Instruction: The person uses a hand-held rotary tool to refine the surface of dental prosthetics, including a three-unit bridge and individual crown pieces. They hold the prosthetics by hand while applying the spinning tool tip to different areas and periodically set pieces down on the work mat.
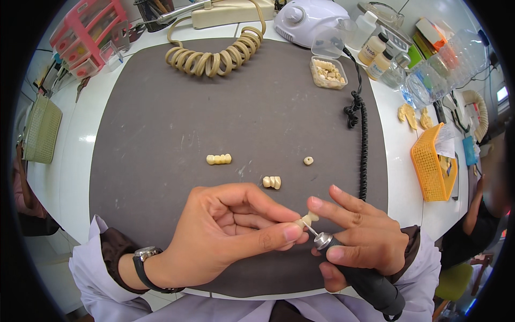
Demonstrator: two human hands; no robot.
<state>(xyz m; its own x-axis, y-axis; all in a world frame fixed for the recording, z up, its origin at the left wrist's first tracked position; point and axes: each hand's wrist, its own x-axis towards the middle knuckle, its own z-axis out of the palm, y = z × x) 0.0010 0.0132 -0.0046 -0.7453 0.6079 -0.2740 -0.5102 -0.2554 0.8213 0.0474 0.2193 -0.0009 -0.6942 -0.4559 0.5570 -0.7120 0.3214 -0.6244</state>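
Between the thumb and fingertips of my left hand [236,222] is a small cream dental bridge [308,219], partly covered by the fingers. My right hand [365,233] grips a black rotary handpiece [370,287] with a silver nose. Its thin bur meets or nearly meets the bridge; I cannot tell which. Beyond my hands on the dark grey mat [257,118] lie a longer row of joined tooth crowns [219,159], a shorter joined row [272,182] and a single crown [308,160].
A clear box of teeth [328,73] stands at the mat's far right, near a black coiled cord [363,139]. A beige coiled hose [217,56] lies at the back. Bottles [373,49], an orange basket [429,166], pink drawers [88,35] and a green basket [43,129] surround the mat.
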